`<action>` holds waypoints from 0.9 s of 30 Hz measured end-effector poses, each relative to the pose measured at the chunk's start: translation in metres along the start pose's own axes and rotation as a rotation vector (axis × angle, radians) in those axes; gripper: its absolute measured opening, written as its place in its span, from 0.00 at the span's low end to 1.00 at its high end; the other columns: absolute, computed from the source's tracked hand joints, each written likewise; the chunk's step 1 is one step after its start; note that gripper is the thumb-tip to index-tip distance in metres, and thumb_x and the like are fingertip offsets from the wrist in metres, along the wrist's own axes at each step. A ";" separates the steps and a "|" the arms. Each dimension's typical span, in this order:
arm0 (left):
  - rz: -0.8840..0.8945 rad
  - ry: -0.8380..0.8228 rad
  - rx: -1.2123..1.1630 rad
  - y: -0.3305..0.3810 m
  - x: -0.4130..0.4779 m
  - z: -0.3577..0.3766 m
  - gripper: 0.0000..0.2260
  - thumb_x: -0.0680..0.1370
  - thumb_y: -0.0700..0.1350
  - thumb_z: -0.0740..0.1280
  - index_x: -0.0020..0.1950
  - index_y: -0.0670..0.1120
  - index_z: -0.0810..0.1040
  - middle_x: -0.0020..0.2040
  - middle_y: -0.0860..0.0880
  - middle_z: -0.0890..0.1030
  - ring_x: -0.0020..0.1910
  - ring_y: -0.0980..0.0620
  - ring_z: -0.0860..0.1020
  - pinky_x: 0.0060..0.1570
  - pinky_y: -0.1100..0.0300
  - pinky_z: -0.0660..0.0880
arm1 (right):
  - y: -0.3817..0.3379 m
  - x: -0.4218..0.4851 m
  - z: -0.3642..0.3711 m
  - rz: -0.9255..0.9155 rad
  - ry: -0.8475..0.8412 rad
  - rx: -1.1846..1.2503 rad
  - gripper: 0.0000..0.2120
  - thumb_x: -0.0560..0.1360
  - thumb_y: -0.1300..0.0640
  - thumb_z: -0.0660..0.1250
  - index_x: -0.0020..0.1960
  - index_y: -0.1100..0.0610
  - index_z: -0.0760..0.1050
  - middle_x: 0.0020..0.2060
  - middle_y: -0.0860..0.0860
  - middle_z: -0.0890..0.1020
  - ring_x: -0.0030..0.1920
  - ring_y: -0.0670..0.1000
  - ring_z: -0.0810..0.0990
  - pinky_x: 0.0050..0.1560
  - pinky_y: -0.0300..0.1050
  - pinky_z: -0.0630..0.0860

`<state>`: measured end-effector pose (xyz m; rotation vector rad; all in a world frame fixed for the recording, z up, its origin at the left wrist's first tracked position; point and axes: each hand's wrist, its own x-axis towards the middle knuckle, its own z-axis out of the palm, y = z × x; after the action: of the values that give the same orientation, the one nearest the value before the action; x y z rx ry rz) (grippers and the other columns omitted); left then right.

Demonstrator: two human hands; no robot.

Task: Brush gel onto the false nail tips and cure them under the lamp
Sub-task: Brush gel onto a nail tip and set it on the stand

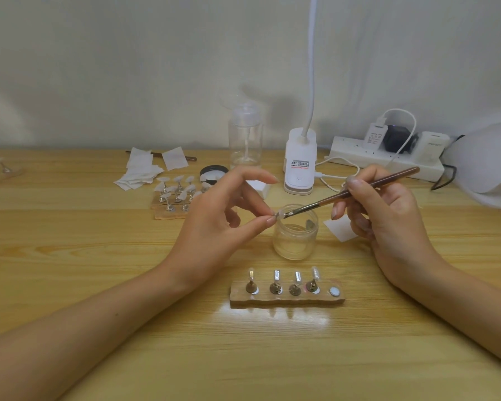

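Observation:
My left hand [219, 211] pinches a small clear nail tip [277, 214] between thumb and forefinger, just above the open glass gel jar [295, 235]. My right hand [388, 209] grips a brown brush [356, 188], and its bristle end touches the nail tip. In front of the jar lies a wooden holder strip [287, 293] with several metal stands carrying nail tips; its rightmost magnet spot is bare. The white curing lamp [486, 166] sits at the far right edge, partly cut off.
A second wooden holder [177, 195] with several tips stands behind my left hand, beside paper wipes [141, 172] and a black jar lid [213, 172]. A clear pump bottle [245, 137], a clip desk lamp [300, 160] and a power strip [385, 157] line the back.

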<state>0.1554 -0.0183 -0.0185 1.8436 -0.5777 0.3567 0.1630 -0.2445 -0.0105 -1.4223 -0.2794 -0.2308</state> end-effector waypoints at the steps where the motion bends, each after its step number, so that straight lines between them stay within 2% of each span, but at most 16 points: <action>1: -0.003 -0.002 -0.006 0.000 0.000 0.000 0.18 0.75 0.40 0.75 0.61 0.54 0.77 0.40 0.56 0.84 0.45 0.52 0.82 0.35 0.52 0.73 | 0.000 0.000 -0.001 0.009 0.021 0.015 0.08 0.76 0.52 0.65 0.41 0.53 0.69 0.29 0.54 0.80 0.24 0.46 0.63 0.24 0.35 0.60; 4: -0.013 -0.008 -0.023 0.000 0.000 0.000 0.18 0.74 0.39 0.76 0.61 0.53 0.77 0.41 0.55 0.84 0.46 0.51 0.83 0.36 0.49 0.74 | -0.002 0.001 -0.002 0.031 0.041 0.074 0.09 0.76 0.51 0.65 0.38 0.49 0.70 0.29 0.52 0.80 0.24 0.45 0.64 0.25 0.36 0.59; 10: -0.018 -0.014 -0.039 -0.002 0.000 -0.001 0.18 0.74 0.40 0.76 0.61 0.53 0.77 0.40 0.53 0.84 0.46 0.51 0.83 0.36 0.49 0.74 | -0.004 0.000 0.002 0.039 -0.047 0.036 0.10 0.74 0.50 0.65 0.41 0.54 0.68 0.31 0.53 0.82 0.25 0.46 0.64 0.27 0.44 0.53; 15: -0.017 -0.014 -0.042 -0.001 0.000 -0.001 0.18 0.73 0.43 0.75 0.60 0.54 0.77 0.40 0.54 0.83 0.47 0.50 0.83 0.37 0.51 0.75 | -0.003 0.000 0.001 0.048 -0.038 0.032 0.10 0.73 0.51 0.65 0.41 0.56 0.68 0.31 0.54 0.81 0.23 0.46 0.63 0.24 0.38 0.56; 20: -0.017 -0.021 -0.052 -0.001 0.000 -0.001 0.18 0.73 0.42 0.76 0.61 0.53 0.77 0.40 0.53 0.83 0.46 0.51 0.83 0.37 0.58 0.75 | -0.001 0.001 0.000 0.056 -0.025 0.019 0.09 0.73 0.51 0.65 0.41 0.55 0.69 0.31 0.54 0.81 0.23 0.46 0.64 0.22 0.35 0.58; 27: -0.015 -0.025 -0.064 -0.001 0.000 -0.001 0.18 0.74 0.41 0.76 0.61 0.52 0.77 0.40 0.52 0.83 0.46 0.51 0.83 0.37 0.58 0.75 | -0.002 0.001 -0.002 0.050 0.004 0.067 0.09 0.73 0.49 0.65 0.40 0.53 0.68 0.30 0.53 0.80 0.24 0.45 0.64 0.23 0.35 0.59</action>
<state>0.1557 -0.0169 -0.0187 1.7922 -0.5859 0.3026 0.1636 -0.2464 -0.0084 -1.3604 -0.2459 -0.1820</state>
